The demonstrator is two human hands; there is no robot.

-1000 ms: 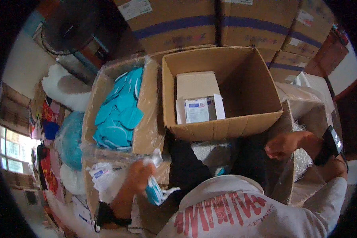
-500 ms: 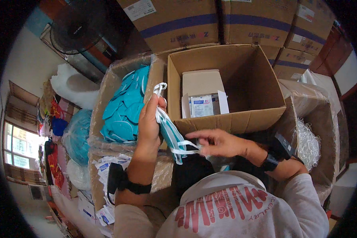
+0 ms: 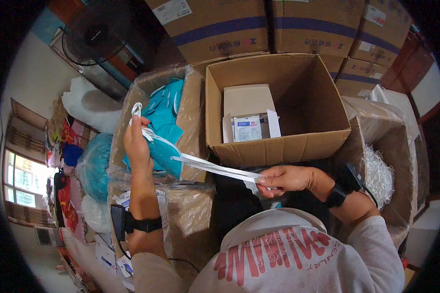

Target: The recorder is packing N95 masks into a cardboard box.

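My left hand is closed round a teal face mask, possibly a small stack, with white strap loops sticking up above the fingers. From the mask's right end, white elastic straps stretch taut across to my right hand, which pinches their far ends between thumb and fingers. Beneath and behind the left hand, a plastic-lined carton holds a heap of teal masks. My palm and fingers hide part of the held mask.
A large open carton in the middle contains an open small box with white packets. At right, another lined carton holds white elastic strands. More packets lie lower left. Sealed cartons stack behind; a fan stands far left.
My left hand has moved left with the mask, over the mask carton. My right hand has closed on the straps and drawn slightly right, so they now stretch between both hands.
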